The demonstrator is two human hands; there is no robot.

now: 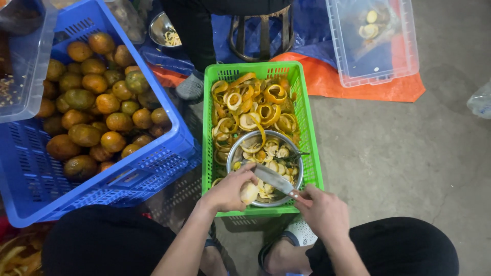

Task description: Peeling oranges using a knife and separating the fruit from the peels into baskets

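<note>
Crouching over green plastic crate [308,128] on concrete floor [409,153], lattice walls, rim nearly touching blue crate [169,148] on the left. Open floor to the right, bare and rough; tight on the left and front. Left hand [227,191] curled shut around peeled citrus fruit [249,192], pale, rounded, pith-white, held at near rim of steel bowl [235,148]. Right hand [323,212] closed on handle of knife [273,179], flat grey blade angled across bowl toward the fruit, tip just beside left fingers. Bowl round, shiny metal, sitting inside green crate, holding pale fruit pieces. Curled orange peels [255,105], spiral strips, glossy orange outside, white inside, heaped in far half of crate. Blue crate full of whole oranges [97,102], mottled green-orange, dull skin. Clear plastic bin [404,46] far right on orange tarp [358,84], well apart. Sandalled foot [291,243] just below the crate.
</note>
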